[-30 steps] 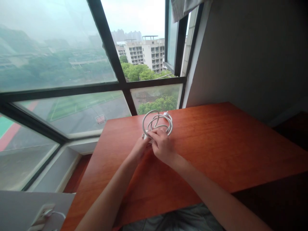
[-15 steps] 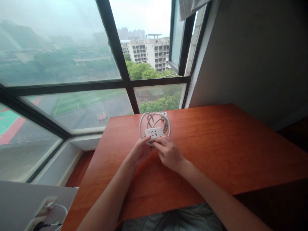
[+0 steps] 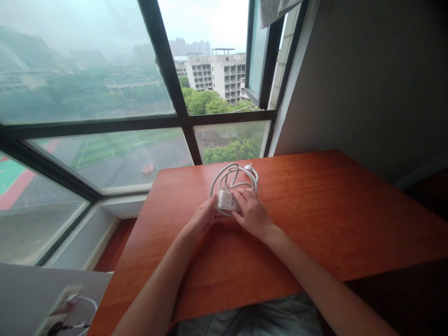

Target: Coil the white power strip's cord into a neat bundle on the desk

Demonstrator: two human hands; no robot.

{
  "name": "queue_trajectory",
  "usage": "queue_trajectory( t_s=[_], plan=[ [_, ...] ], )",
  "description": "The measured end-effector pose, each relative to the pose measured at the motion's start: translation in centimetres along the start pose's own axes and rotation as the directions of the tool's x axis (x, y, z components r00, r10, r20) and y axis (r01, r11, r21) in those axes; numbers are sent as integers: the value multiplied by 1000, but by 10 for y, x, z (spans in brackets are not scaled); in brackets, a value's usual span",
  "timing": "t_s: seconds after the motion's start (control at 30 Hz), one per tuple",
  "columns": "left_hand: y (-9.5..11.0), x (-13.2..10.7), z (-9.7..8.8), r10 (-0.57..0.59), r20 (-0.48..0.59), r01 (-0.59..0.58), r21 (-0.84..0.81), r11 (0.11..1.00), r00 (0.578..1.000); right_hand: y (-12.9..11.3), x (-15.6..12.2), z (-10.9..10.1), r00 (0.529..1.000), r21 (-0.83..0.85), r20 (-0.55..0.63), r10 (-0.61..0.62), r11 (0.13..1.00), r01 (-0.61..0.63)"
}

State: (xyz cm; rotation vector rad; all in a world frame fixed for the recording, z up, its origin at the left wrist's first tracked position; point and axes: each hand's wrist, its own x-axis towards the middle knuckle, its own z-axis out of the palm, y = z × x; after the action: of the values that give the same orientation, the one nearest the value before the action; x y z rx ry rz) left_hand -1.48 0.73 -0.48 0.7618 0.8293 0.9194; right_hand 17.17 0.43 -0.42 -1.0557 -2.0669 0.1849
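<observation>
Between my two hands is a white power strip, its socket face turned up toward me and its body slightly tilted. Its pale cord is looped in several coils behind and around it. The white plug sticks out at the upper right of the coils. My left hand grips the strip's left end, with the thumb at its edge and the other fingers partly hidden underneath. My right hand is closed over the right end, its fingers lying across the top beside the socket holes.
The reddish-brown wooden table extends far to the right. Beyond its back edge stand dark-framed windows. A grey wall rises at the right. Low at the left, a wall socket has cables plugged in.
The power strip has turned and shifted slightly to the right. My right hand's fingers have moved from its front edge onto its top right end. The plug now shows more clearly.
</observation>
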Motion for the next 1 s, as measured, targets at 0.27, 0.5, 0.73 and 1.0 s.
queue_trajectory(
  t_s=[0.27, 0.5, 0.73, 1.0],
  plan=[
    [10, 0, -7, 178, -243, -123, 225, 966, 953, -6, 2, 15, 1000, 102, 23, -17, 995, 14],
    [30, -12, -1, 312, -146, -185, 550, 815, 939, -18, -7, 24, 1000, 104, 8, -19, 994, 18],
    [28, -1, -25, 375, -139, -82, 852, 518, 917, -19, -27, 9, 998, 215, 40, -37, 976, 28],
    [42, -14, -32, 217, -239, 21, 715, 699, 946, 54, -29, -33, 893, 92, -89, 442, 896, -434]
  ],
)
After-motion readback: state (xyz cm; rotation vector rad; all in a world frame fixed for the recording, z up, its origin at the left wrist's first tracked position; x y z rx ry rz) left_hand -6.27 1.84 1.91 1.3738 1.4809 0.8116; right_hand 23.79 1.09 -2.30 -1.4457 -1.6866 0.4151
